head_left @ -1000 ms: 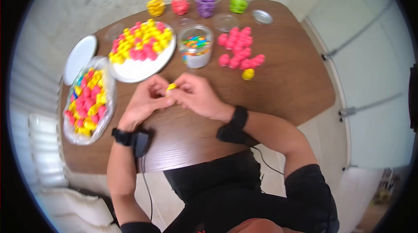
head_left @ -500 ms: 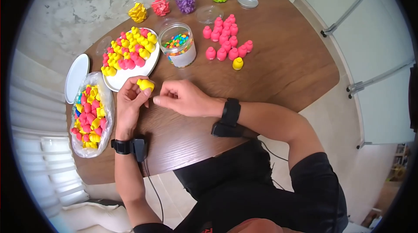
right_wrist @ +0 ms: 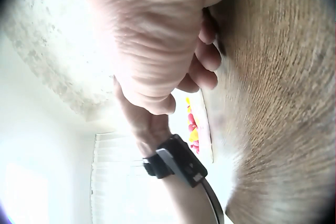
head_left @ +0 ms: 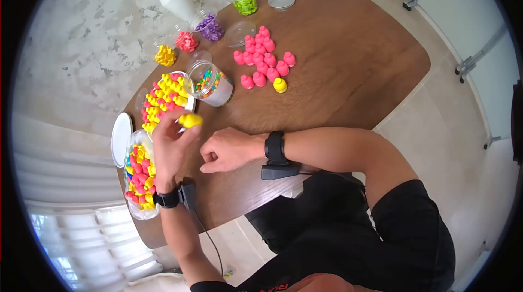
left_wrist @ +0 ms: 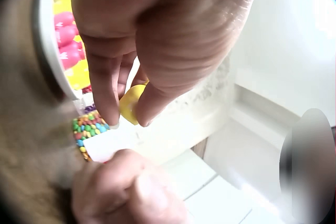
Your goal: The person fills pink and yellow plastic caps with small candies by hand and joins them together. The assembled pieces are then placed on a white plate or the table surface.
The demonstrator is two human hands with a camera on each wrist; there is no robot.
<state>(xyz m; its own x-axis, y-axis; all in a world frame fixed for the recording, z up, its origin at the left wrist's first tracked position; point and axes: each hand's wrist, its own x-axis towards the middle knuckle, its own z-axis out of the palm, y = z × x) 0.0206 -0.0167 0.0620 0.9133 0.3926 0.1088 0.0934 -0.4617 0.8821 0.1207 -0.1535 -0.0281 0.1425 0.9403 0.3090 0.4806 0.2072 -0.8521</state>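
Note:
My left hand (head_left: 170, 145) pinches a small yellow bottle-shaped piece (head_left: 190, 121) between thumb and fingers, raised over the table near the loaded white plate. In the left wrist view this yellow piece is partly covered by the fingertips. Lower and to the right, my right hand (head_left: 231, 150) is held close over the tabletop, fingers loosely curled around nothing. Beyond the hands, several pink bottle-shaped pieces (head_left: 259, 78) stand grouped, with one yellow piece (head_left: 280, 85) at their near end. A clear jar (head_left: 220, 94) of colourful candies stands between them and the plate.
The white plate (head_left: 192, 104) carries yellow and pink pieces. Beside it lie a plastic bag (head_left: 146, 214) of mixed pieces and another white plate (head_left: 121, 140). Cups of yellow, red, purple (head_left: 210, 29) and green bits line the back edge, near a silver lid (head_left: 281, 1).
My hands were together on the yellow piece, then parted. The left hand keeps it and has turned it neck outward toward the plate side; the right hand has drawn back. The head view has swung.

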